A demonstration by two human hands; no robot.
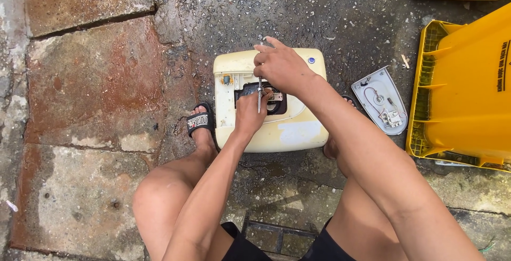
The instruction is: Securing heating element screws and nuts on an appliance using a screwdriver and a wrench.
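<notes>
Squatting on wet concrete ground (96, 80), the person rests the left hand (250, 113) fingers-down in the dark opening of a cream plastic appliance casing (290, 130); its grip is hidden. Beyond, the right hand (281, 68) pinches a thin metal screwdriver (260, 93), tip obscured.
</notes>
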